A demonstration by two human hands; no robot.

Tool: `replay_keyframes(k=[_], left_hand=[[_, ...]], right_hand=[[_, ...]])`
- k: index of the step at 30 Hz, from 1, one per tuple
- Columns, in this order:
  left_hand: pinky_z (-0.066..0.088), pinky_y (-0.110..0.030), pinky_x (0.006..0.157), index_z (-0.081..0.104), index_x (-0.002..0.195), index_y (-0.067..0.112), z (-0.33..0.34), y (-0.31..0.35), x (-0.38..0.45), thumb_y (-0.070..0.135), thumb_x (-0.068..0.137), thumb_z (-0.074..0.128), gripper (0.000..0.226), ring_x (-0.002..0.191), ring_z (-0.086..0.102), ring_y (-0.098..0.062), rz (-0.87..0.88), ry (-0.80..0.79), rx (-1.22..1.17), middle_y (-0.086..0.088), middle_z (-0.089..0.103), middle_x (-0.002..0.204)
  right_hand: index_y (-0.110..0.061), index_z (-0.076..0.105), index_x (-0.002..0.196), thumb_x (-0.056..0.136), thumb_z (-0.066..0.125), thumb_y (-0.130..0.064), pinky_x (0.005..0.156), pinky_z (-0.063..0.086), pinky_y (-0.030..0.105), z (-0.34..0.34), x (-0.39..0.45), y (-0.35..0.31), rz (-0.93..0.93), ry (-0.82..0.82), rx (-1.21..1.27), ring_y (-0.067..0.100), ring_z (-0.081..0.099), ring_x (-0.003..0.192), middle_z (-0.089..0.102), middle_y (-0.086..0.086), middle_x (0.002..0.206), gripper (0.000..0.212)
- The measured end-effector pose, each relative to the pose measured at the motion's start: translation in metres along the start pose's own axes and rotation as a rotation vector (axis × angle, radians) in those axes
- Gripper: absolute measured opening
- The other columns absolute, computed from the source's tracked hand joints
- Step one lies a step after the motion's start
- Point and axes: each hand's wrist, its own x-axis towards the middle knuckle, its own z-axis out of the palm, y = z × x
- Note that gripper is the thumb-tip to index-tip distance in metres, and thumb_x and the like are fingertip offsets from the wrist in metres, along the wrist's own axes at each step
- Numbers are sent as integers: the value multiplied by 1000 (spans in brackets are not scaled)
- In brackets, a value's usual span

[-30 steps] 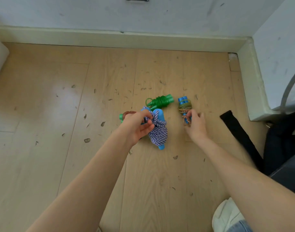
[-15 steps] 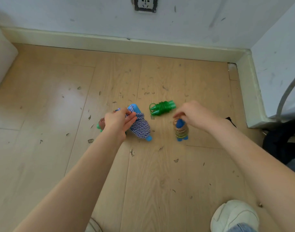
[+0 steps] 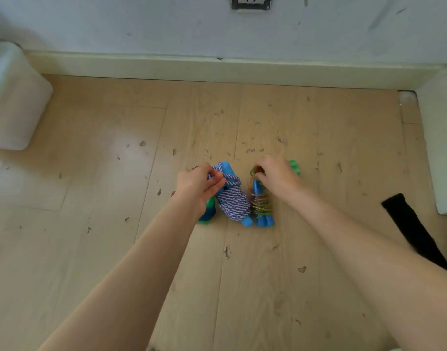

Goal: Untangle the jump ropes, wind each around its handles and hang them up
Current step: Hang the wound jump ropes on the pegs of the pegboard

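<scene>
Change since earlier frame: both hands now sit close together at frame centre; the right hand has shifted from the blue-handled bundle onto the green one, and the bundles lie side by side instead of spread apart.
Left fingers: curled, pinching the loose loops at the top of the blue-and-white rope bundle (image 3: 234, 198); thumb and forefinger meet on the cord.
Left hand (image 3: 198, 184): held over the left side of that bundle, partly hiding a green-handled bundle (image 3: 207, 211) that lies just beside it, lower left.
Right fingers: curled down over a loop at the top of the gold-cord bundle (image 3: 261, 205); whether they grip the loop or only rest on it cannot be told.
Right hand (image 3: 275, 174): covers most of a second green bundle (image 3: 294, 167), of which only the handle ends show at its upper right.
Position of ropes: four wound bundles, all on the wooden floor (image 3: 116, 224) at frame centre, touching or just beside one another.
Step in hand: judged to be gathering the wound ropes by their loops; untangling and winding look done, hanging not yet.
Next move calls for: a firm hold on each loop so the windings do not slip as the bundles lift.
Surroundings: white container (image 3: 14, 97) at upper left; wall socket (image 3: 250, 2) at top centre; black strap (image 3: 415, 229) at right edge; debris flecks across the boards.
Obstruction: no hook or hanging point is in view.
</scene>
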Motion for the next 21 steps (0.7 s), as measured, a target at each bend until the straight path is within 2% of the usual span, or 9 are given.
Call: replay_keyframes(k=[2,4,7,9,11,14,16,18,21], left_hand=[[53,-19,45,47,77,3,-3,11,-15,-3,86,48,10,56,55,-12,-81,37,-78,-9,49,68],[48,-15,41,48,73,3,-8,30,-44,-1,85,48,12,51,55,-10,-139,49,-154,-8,48,65],[47,-13,43,52,80,0,-11,77,-112,0,83,52,3,48,61,-8,-138,35,-193,-8,55,68],[50,-14,49,54,85,-4,-10,121,-171,-2,83,56,4,54,67,-9,-61,-38,-203,-10,61,70],[53,-16,58,53,90,-5,-10,174,-244,-3,83,60,9,66,70,-13,54,-183,-183,-10,68,68],[56,-23,70,49,97,1,-21,249,-357,1,75,68,29,76,68,-16,253,-339,5,-10,67,81],[56,-28,73,47,100,6,-36,298,-424,1,70,72,40,75,65,-15,370,-322,112,-7,62,85],[55,-23,65,48,101,9,-51,344,-483,-4,73,70,39,68,63,-9,463,-298,176,-2,61,82],[54,-22,61,48,101,9,-66,409,-557,-3,73,70,38,66,62,-8,517,-275,215,0,60,82]], right_hand=[[-6,66,99,88,56,-9,74,41,31,-22,-14,-4,28,-7,78,26,58,92,65,11,102,15],[-10,66,94,86,59,-8,65,42,25,-58,-33,-14,66,-37,243,16,58,76,66,6,95,11],[-24,60,83,82,64,-3,52,50,18,-141,-75,-56,121,-72,608,3,57,59,62,-5,84,21],[-32,55,81,80,64,0,56,51,19,-208,-107,-100,39,-61,708,3,55,60,57,-10,80,33],[-33,54,83,80,62,2,64,49,23,-281,-140,-155,-80,-63,728,6,52,63,55,-10,79,36],[-23,57,89,80,61,5,62,45,19,-389,-191,-243,-236,-60,662,7,49,62,56,-10,77,30],[-14,60,95,78,61,6,61,44,19,-454,-224,-297,-291,-8,601,9,50,60,56,-12,74,26],[-10,60,99,77,59,6,62,44,22,-514,-255,-346,-343,17,528,12,51,59,57,-8,74,27],[-10,60,100,77,53,6,59,38,10,-592,-290,-403,-381,45,440,0,50,55,57,-5,76,28]])
